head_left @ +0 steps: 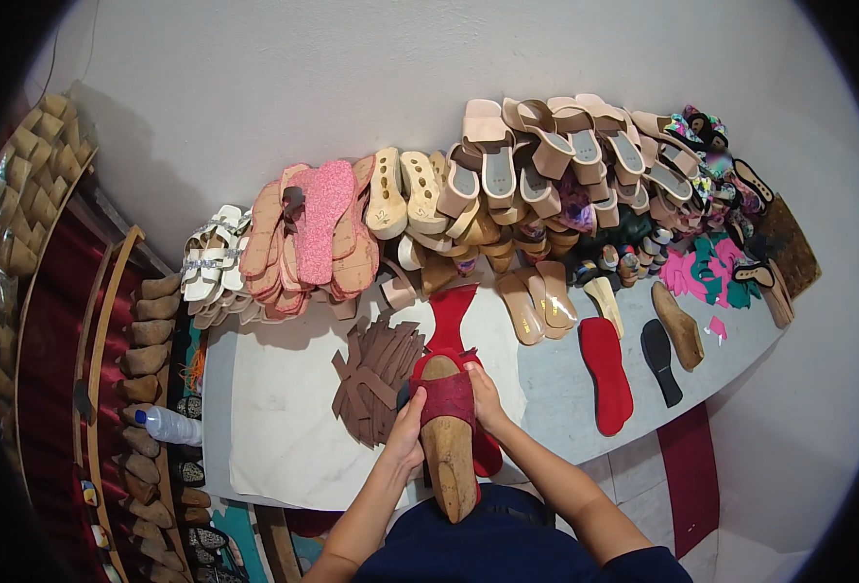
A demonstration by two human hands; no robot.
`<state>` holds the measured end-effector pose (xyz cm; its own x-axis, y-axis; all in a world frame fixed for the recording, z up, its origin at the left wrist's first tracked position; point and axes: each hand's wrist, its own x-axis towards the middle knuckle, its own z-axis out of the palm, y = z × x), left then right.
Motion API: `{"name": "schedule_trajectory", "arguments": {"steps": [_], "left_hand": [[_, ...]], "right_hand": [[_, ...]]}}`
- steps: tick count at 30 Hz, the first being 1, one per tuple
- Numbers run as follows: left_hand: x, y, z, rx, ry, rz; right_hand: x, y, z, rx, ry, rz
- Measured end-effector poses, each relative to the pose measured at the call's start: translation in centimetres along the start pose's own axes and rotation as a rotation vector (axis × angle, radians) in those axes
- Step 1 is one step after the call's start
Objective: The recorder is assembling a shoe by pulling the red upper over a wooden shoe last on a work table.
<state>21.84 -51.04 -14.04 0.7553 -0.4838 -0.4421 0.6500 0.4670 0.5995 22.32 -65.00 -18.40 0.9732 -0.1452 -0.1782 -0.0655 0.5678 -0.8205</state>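
A wooden shoe last [450, 466] is held between my two hands over the front edge of the table. A dark red strap [445, 396] wraps across it, and a bright red edge shows around its far end. My left hand [407, 435] grips the left side, with a small dark thing at its fingertips that I cannot make out. My right hand [488, 400] is closed on the right side of the last and strap. Beyond the last lies a bright red cut piece [452, 309]. Left of it is a pile of brown strips [376, 381].
Red soles [605, 375], a black sole [659, 361] and another wooden last [677, 325] lie on the right. Beige heeled sandals [498, 167] and pink soles [328, 223] are heaped along the wall. On the left stand a rack of lasts [147, 361] and a plastic bottle [172, 426].
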Motion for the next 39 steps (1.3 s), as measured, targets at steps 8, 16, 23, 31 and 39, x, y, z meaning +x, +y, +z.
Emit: {"name": "schedule_trajectory", "arguments": {"steps": [8, 16, 23, 31, 39], "left_hand": [[0.0, -0.6, -0.7, 0.018, 0.042, 0.066], [-0.3, -0.5, 0.2, 0.046, 0.070, 0.087], [-0.8, -0.1, 0.9, 0.102, 0.085, 0.168], [-1.4, -0.3, 0.1, 0.092, 0.164, 0.243], [-1.3, -0.2, -0.4, 0.000, 0.137, 0.172]], "right_hand": [[-1.4, -2.2, 1.5, -0.764, 0.293, -0.397], [-1.4, -3.0, 0.1, -0.961, 0.156, -0.199], [-0.6, -1.7, -1.0, -0.590, -0.030, -0.102], [-3.7, -3.1, 0.0, -0.912, -0.203, -0.153], [-5.1, -3.3, -1.7, -0.628, -0.240, 0.141]]}}
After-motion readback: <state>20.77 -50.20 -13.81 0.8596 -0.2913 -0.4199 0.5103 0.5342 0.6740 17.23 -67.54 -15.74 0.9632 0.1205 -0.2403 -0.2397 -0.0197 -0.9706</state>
